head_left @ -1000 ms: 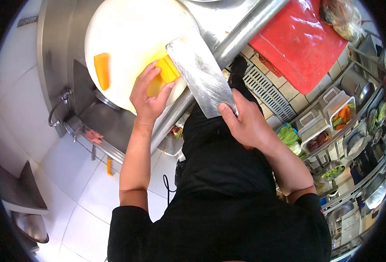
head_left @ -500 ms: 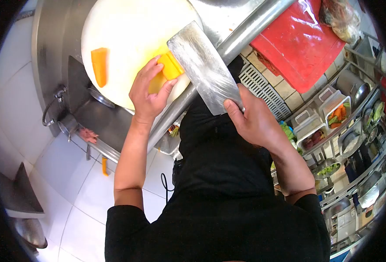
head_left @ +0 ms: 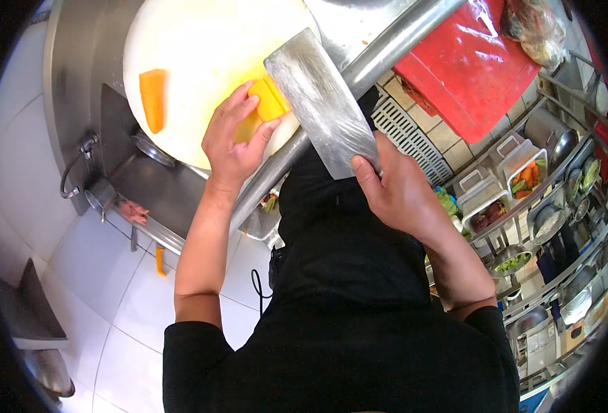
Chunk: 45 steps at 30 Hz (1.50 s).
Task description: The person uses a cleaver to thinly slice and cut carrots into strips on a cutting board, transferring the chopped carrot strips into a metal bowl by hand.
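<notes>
On a round white cutting board (head_left: 201, 41), my left hand (head_left: 236, 138) has its fingertips and thumb around an orange block (head_left: 267, 101). A cut line runs through the block near its right side. My right hand (head_left: 397, 182) grips the handle end of a broad metal cleaver (head_left: 323, 103). The blade's left edge lies right beside the block's right side. Farther left on the board rests a separate orange piece (head_left: 153, 100).
A steel sink (head_left: 149, 189) with a small metal cup (head_left: 100, 193) borders the board. Its steel rail (head_left: 276, 175) runs diagonally. At the right are a red board (head_left: 469, 69), a floor grate (head_left: 410, 134) and shelves with vegetable containers (head_left: 524, 175).
The view has shifted slightly, so the board and sink appear farther left. The cleaver has moved a little relative to the block, while my left hand stays on the block.
</notes>
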Each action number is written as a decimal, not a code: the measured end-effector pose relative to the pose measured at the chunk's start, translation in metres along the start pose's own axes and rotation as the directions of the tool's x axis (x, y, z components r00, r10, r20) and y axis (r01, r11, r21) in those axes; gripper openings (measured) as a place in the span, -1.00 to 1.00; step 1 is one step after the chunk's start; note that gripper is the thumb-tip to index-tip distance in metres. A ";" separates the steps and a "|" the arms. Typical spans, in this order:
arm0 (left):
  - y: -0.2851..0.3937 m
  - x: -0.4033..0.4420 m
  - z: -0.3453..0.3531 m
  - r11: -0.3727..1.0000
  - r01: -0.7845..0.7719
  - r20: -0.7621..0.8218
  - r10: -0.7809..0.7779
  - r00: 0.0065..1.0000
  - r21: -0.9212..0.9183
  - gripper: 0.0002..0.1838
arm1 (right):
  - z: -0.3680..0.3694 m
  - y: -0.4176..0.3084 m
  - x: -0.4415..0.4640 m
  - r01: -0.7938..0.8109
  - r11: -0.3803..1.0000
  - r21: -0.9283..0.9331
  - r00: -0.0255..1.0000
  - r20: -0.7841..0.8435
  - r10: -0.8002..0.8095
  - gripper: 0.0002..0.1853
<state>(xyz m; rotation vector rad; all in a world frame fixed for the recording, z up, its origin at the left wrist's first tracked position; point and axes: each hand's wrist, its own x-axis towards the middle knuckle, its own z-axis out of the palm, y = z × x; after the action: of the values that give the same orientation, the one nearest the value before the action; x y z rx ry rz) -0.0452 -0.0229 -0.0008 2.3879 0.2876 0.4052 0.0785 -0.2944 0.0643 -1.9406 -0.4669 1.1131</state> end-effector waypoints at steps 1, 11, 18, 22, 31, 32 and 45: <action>0.001 -0.001 -0.001 1.000 0.008 0.021 -0.008 1.000 -0.003 -0.47 | 0.001 -0.001 0.000 -0.001 1.000 -0.015 1.000 -0.012 0.000 -0.63; 0.000 0.001 0.002 1.000 -0.025 -0.016 0.025 1.000 0.007 -0.49 | 0.005 -0.002 -0.002 -0.018 1.000 0.004 1.000 0.009 0.018 -0.61; 0.002 0.002 0.002 1.000 -0.031 -0.021 0.031 0.999 -0.001 -0.50 | 0.009 -0.003 -0.005 -0.021 1.000 -0.002 1.000 -0.020 0.021 -0.60; 0.001 0.002 0.003 0.999 -0.042 -0.017 0.042 0.999 -0.008 -0.49 | -0.011 -0.006 0.003 -0.012 1.000 -0.016 0.998 0.058 0.013 -0.63; 0.003 0.004 0.002 0.999 -0.047 -0.015 0.047 0.999 -0.004 -0.50 | 0.008 -0.005 -0.004 -0.022 1.000 -0.010 1.000 -0.004 0.022 -0.61; 0.004 0.004 0.002 0.999 -0.047 -0.015 0.047 0.999 -0.005 -0.50 | 0.010 -0.004 -0.004 -0.023 1.000 -0.012 1.000 -0.004 0.023 -0.61; 0.004 0.004 0.003 0.998 -0.052 0.015 0.053 0.998 -0.041 -0.48 | -0.012 0.007 -0.011 -0.033 0.999 -0.003 0.999 0.025 0.033 -0.67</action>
<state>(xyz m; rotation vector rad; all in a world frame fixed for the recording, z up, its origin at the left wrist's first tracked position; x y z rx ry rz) -0.0403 -0.0261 0.0008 2.3619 0.2077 0.4128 0.0820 -0.3112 0.0676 -1.9449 -0.4509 1.1595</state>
